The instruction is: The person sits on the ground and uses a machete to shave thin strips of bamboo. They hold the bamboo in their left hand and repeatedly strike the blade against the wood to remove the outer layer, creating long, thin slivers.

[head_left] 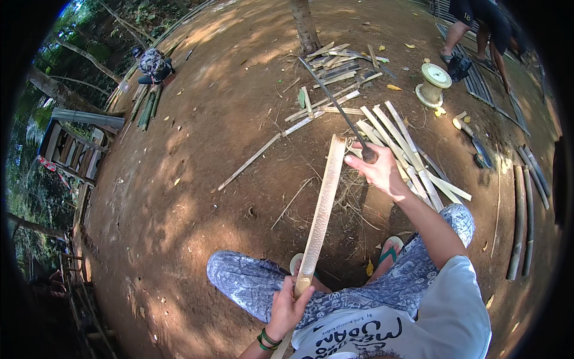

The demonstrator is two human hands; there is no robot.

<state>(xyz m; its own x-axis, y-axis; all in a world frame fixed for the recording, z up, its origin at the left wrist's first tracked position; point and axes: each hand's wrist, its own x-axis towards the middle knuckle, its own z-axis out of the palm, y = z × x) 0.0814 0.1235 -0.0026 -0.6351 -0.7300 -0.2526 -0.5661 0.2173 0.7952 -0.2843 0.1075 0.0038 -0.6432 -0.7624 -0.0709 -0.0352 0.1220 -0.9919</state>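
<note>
A long split bamboo strip [324,206] slants up from my lap, its pale inner face showing. My left hand [289,306] is closed around its lower part, near a node. In my right hand [381,172], beside the strip's upper end, is the dark handle of a long, thin-bladed knife [335,103]. The blade reaches up and to the left, away from me. Thin curled shavings [354,143] hang between the strip's top and my right hand. Just beyond that hand, several pale bamboo strips [402,140] lie in a loose fan on the ground.
Split bamboo pieces [338,64] are heaped by a tree trunk [304,27]. To the right are a round spool [433,84], a wooden-handled blade [475,143] and dark poles [516,224]. Another person [487,24] bends at upper right. A slatted wooden structure [75,149] stands at left.
</note>
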